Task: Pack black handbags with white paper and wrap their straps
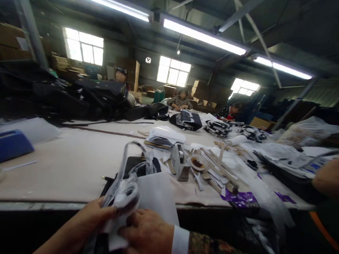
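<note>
A black bag [131, 165] lies at the table's front edge, its looped strap [123, 166] wrapped in clear plastic. My left hand [90, 222] is closed around the wrapped strap, thumb on top. Just right of it, my right hand [148, 235] has its fingers curled at white wrapping [115, 241] below a rolled, plastic-covered loop [127, 195]. A white sheet [158, 193] lies between the bag and my right forearm. The fingertips of my right hand are partly hidden and blurred.
A tape dispenser [180, 164], a small bowl [198, 162] and paper strips are beyond my right hand. A blue box [9, 148] stands at left, black bags [96, 99] behind. A person's arm [334, 175] is at right; other people sit across the table [70, 147].
</note>
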`<state>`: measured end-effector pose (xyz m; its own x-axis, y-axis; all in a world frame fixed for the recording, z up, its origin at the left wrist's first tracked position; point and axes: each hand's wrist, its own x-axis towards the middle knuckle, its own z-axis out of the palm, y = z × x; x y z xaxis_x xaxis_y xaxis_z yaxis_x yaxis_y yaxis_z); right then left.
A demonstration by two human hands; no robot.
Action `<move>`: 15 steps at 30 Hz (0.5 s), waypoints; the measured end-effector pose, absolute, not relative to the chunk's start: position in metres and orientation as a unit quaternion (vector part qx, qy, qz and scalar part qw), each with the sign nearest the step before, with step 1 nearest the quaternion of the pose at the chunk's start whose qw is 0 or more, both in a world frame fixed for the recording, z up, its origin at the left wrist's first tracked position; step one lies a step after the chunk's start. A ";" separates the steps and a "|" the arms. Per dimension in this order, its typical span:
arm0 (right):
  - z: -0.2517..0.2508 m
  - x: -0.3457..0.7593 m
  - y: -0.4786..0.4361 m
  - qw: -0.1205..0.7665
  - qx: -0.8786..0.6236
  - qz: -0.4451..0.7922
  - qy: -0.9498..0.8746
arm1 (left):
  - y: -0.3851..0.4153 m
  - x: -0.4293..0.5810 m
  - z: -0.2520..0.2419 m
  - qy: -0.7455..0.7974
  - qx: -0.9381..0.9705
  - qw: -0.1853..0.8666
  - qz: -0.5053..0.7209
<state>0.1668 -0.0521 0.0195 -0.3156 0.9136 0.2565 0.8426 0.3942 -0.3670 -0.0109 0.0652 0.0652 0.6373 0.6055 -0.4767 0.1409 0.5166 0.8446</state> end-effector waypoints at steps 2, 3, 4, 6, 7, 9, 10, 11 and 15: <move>0.022 0.165 -0.056 0.147 -0.514 0.048 -0.843 | 0.064 -0.012 0.065 0.389 0.477 0.775 0.141; 0.023 0.164 -0.058 0.129 -0.518 0.050 -0.844 | 0.063 -0.012 0.064 0.381 0.485 0.772 0.151; 0.024 0.162 -0.058 0.111 -0.525 0.062 -0.842 | 0.062 -0.011 0.063 0.373 0.492 0.770 0.161; 0.025 0.159 -0.057 0.078 -0.541 0.078 -0.834 | 0.062 -0.009 0.058 0.381 0.474 0.775 0.173; 0.024 0.158 -0.055 0.051 -0.546 0.083 -0.832 | 0.062 -0.008 0.055 0.395 0.464 0.772 0.178; 0.023 0.155 -0.050 0.004 -0.555 0.081 -0.828 | 0.062 -0.007 0.050 0.416 0.468 0.757 0.189; 0.023 0.154 -0.046 -0.009 -0.562 0.077 -0.824 | 0.062 -0.006 0.049 0.421 0.468 0.752 0.194; 0.022 0.152 -0.042 -0.014 -0.572 0.075 -0.817 | 0.061 -0.005 0.049 0.424 0.469 0.749 0.199; 0.017 0.145 -0.019 0.009 -0.613 0.077 -0.786 | 0.060 -0.002 0.054 0.431 0.464 0.742 0.223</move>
<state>0.1451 -0.0194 0.0172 -0.2488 0.9653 -0.0795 0.9624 0.2372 -0.1325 -0.0023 0.0602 0.0537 0.5296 0.7296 -0.4327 0.0695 0.4711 0.8793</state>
